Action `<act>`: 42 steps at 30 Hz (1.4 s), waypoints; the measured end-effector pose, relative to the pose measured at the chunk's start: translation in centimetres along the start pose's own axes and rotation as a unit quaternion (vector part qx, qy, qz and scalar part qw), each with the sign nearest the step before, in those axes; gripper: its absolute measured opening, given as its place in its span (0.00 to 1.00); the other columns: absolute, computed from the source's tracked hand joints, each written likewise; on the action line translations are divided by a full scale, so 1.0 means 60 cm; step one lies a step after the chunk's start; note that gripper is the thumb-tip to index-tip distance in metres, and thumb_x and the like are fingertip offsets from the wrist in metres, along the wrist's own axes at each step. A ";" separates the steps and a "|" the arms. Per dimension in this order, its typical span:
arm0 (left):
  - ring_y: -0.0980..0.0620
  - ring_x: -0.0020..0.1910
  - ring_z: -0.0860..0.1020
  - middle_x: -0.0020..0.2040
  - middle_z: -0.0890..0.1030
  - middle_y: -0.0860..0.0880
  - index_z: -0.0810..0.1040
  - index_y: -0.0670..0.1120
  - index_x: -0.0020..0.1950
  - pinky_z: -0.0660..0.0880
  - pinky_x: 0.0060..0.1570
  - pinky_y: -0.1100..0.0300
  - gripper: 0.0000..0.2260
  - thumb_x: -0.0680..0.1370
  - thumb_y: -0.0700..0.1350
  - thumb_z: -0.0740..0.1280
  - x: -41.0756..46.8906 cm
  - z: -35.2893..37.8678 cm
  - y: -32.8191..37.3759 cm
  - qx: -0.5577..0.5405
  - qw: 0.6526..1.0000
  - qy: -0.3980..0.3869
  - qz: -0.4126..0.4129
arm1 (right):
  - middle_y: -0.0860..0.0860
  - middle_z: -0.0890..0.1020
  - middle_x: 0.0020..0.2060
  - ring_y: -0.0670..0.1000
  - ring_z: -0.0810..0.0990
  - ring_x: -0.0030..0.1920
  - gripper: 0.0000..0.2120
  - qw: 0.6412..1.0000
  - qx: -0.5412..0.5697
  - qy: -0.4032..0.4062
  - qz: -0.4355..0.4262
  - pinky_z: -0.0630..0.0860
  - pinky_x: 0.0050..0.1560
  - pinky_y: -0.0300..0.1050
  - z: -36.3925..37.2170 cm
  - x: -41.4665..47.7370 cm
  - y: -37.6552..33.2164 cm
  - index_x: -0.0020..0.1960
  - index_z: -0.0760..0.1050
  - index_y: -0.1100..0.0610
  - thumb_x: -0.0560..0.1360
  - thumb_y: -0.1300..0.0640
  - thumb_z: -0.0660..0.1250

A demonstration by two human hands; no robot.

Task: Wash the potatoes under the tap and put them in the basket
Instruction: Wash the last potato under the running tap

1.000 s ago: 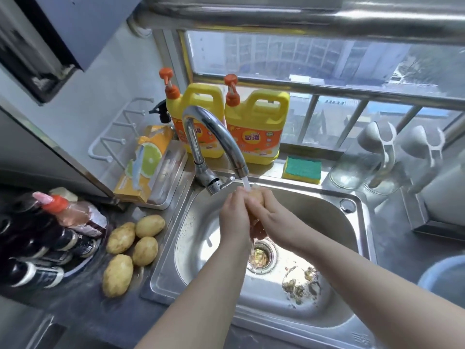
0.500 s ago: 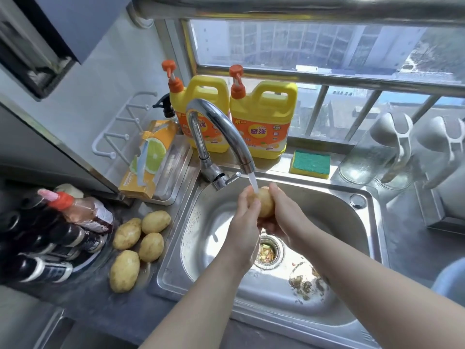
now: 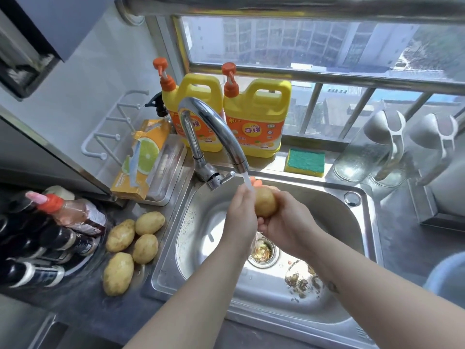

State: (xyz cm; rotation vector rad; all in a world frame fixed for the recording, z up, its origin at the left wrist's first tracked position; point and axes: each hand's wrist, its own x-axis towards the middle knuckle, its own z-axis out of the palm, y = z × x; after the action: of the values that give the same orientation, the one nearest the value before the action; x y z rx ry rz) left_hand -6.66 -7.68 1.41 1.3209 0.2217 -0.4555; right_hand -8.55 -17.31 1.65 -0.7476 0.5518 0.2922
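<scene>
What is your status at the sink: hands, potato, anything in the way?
Left hand and right hand both grip one potato under the running tap. Four potatoes wait on the counter left of the sink. Nothing in the way.

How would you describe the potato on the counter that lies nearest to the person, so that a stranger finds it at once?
Find the steel sink; four potatoes lie on the dark counter to its left. The one meant is the nearest potato, at the front end of the group, and it looks the largest and longest of the four.
</scene>
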 end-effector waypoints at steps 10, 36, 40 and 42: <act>0.48 0.32 0.73 0.42 0.78 0.44 0.78 0.49 0.55 0.64 0.26 0.63 0.08 0.82 0.48 0.61 0.022 0.009 0.009 -0.111 0.986 0.086 -0.092 | 0.56 0.74 0.48 0.49 0.70 0.36 0.14 0.986 -0.150 0.007 -0.066 0.66 0.34 0.42 0.014 -0.004 0.005 0.67 0.71 0.59 0.84 0.54 0.58; 0.46 0.41 0.82 0.47 0.81 0.39 0.75 0.40 0.62 0.77 0.38 0.53 0.11 0.84 0.42 0.57 0.023 0.008 0.015 -0.110 0.986 0.114 -0.052 | 0.48 0.80 0.35 0.43 0.76 0.31 0.09 0.950 -0.269 0.082 -0.139 0.70 0.32 0.35 0.028 0.012 -0.010 0.55 0.85 0.54 0.80 0.53 0.68; 0.43 0.51 0.81 0.58 0.81 0.37 0.73 0.49 0.64 0.75 0.45 0.48 0.20 0.76 0.56 0.67 0.003 0.010 0.004 -0.013 0.998 0.060 -0.002 | 0.47 0.75 0.26 0.45 0.68 0.25 0.14 0.961 -0.237 0.108 -0.097 0.65 0.29 0.39 0.030 0.007 -0.016 0.47 0.86 0.54 0.82 0.52 0.64; 0.47 0.48 0.82 0.56 0.82 0.40 0.70 0.49 0.67 0.77 0.42 0.54 0.21 0.78 0.54 0.68 0.004 0.003 0.008 -0.011 0.999 0.044 -0.018 | 0.43 0.78 0.26 0.41 0.73 0.27 0.11 0.946 -0.284 0.070 -0.139 0.69 0.30 0.36 0.033 -0.003 -0.017 0.52 0.86 0.54 0.82 0.55 0.64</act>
State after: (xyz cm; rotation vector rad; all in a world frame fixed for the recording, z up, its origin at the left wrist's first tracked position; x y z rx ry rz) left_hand -6.25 -7.83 1.78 1.3176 0.3229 -0.4247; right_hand -7.52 -16.66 3.50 -1.4015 0.4900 0.1331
